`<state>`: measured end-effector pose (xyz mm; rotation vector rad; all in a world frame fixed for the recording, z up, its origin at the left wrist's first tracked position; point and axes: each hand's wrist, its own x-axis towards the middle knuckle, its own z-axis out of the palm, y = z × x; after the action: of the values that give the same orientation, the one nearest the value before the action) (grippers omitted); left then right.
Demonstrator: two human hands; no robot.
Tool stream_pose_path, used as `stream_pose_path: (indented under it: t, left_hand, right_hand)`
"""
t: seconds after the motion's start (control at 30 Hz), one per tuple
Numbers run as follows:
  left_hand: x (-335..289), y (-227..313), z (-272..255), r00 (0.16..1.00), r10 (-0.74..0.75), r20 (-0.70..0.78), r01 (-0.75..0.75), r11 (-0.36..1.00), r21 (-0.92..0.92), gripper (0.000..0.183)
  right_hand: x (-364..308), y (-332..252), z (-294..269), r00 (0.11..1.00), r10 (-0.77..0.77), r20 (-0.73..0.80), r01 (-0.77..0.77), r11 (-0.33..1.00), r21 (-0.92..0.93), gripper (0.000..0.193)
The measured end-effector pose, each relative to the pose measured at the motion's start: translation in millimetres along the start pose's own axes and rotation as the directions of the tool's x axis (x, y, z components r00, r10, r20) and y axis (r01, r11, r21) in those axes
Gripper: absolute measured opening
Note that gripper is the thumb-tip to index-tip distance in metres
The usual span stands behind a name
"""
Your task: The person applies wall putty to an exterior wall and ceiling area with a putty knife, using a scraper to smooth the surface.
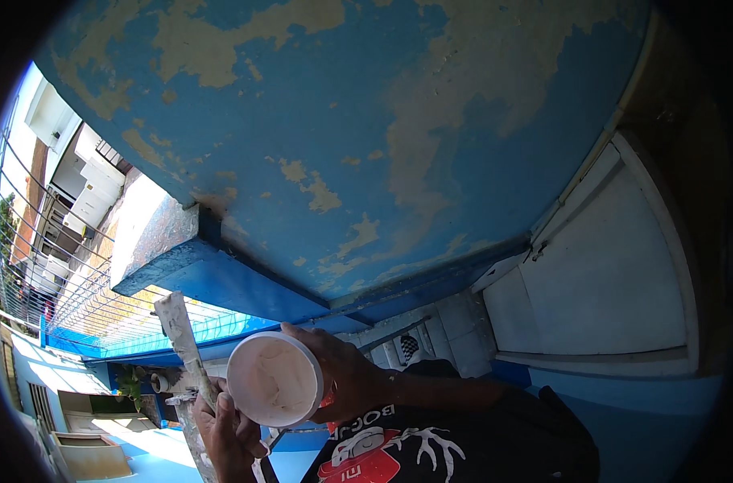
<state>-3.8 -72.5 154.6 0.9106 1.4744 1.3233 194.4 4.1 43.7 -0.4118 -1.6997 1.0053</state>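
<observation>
My left hand is closed round the lower end of a putty knife with a long, flat blade smeared with whitish putty. The blade points up and a little left, beside the rim of a round white tub. Pale pinkish-white putty, with scraped marks in its surface, is inside the tub. My right hand is wrapped round the tub's right side and tilts its open mouth into view. Part of the knife's handle is hidden by my left fingers.
A blue wall with peeling, patched areas fills the upper view. Below it juts a blue ledge. A metal grille stands at left, a white door at right. A paint-spattered bar rises beside my left hand.
</observation>
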Motion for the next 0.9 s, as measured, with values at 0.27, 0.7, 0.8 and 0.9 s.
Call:
stream_pose_path:
  t: [0.27,0.7,0.8,0.9]
  left_hand:
    - [6,-23,2,0.983,-0.149,0.11,0.175,0.939,-0.297,0.054]
    - [23,-51,3,0.941,-0.021,0.336,0.193,0.852,-0.487,0.06]
    - [20,-53,11,0.936,0.045,0.35,0.134,0.872,-0.471,0.059]
    - [13,-53,20,0.931,0.112,0.347,0.065,0.886,-0.459,0.059]
  right_hand:
    - [-14,6,-21,0.986,0.043,-0.162,-0.043,0.999,0.0,0.124]
    - [36,-21,25,0.947,-0.305,-0.099,0.312,0.949,0.055,0.122]
    - [34,-22,20,0.965,-0.257,-0.051,0.258,0.966,0.003,0.117]
    - [31,-17,16,0.975,-0.221,0.025,0.222,0.975,0.001,0.108]
